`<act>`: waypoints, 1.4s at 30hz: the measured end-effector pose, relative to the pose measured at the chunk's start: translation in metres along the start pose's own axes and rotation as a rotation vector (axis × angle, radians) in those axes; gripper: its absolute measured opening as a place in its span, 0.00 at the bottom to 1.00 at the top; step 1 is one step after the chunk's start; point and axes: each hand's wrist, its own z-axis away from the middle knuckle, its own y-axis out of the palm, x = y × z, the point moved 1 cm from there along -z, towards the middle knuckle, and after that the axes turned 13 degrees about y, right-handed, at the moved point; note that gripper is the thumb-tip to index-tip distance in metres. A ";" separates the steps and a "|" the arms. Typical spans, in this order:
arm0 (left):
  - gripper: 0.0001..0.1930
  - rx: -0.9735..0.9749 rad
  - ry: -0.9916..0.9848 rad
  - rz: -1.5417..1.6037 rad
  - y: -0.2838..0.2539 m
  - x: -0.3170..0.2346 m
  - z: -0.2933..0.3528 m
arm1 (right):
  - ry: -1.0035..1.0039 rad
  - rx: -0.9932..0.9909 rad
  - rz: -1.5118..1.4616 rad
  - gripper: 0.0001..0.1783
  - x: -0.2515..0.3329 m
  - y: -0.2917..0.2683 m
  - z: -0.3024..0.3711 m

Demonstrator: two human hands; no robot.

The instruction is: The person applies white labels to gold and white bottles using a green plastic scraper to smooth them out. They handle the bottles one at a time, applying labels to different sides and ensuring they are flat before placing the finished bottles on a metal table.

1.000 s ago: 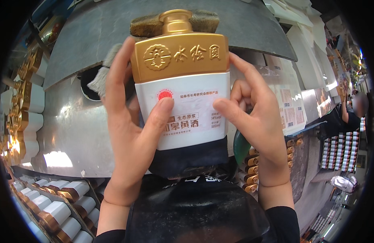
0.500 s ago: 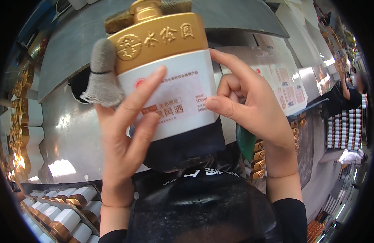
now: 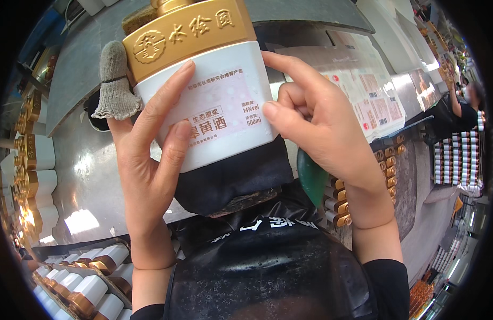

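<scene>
A flat-sided bottle (image 3: 204, 154) with a white body and gold shoulder leans back on a black cloth pad (image 3: 236, 184). On its white front is a pale pink label (image 3: 222, 98) with printing. My left hand (image 3: 145, 154) has its index finger and thumb stretched out over the left part of the label. A grey knitted finger cover (image 3: 116, 88) sits on that hand, beside the bottle's left edge. My right hand (image 3: 324, 114) holds the bottle's right edge, thumb at the front edge and index finger against the side, other fingers curled.
Sheets of printed labels (image 3: 372, 88) lie on the metal table (image 3: 92, 165) at the right. Gold-and-white bottles stand at the left (image 3: 38, 154) and in crates (image 3: 86, 288) lower left. A curved green object (image 3: 310, 181) is below my right hand. Another person (image 3: 460, 112) is far right.
The bottle and both hands have shifted up and left in the picture. My left index finger and thumb have slid leftward on the label, uncovering more print.
</scene>
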 end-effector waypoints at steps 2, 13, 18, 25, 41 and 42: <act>0.24 -0.021 0.015 0.003 0.001 0.000 0.001 | 0.026 0.014 -0.092 0.27 0.000 -0.005 -0.005; 0.20 -0.078 0.000 0.038 -0.003 -0.001 0.006 | 0.089 -0.195 -0.471 0.12 -0.017 -0.017 0.038; 0.14 0.015 0.068 -0.171 -0.004 -0.013 0.004 | 0.118 -0.142 -0.295 0.10 -0.018 0.001 0.055; 0.15 0.050 0.175 -0.205 0.004 -0.019 -0.008 | 0.118 -0.106 -0.325 0.10 -0.008 0.005 0.045; 0.20 0.100 0.163 -0.145 0.015 -0.018 -0.011 | 0.129 -0.092 -0.343 0.09 -0.012 0.004 0.044; 0.20 0.100 0.161 -0.136 0.015 -0.018 -0.011 | 0.123 -0.090 -0.343 0.09 -0.012 0.004 0.044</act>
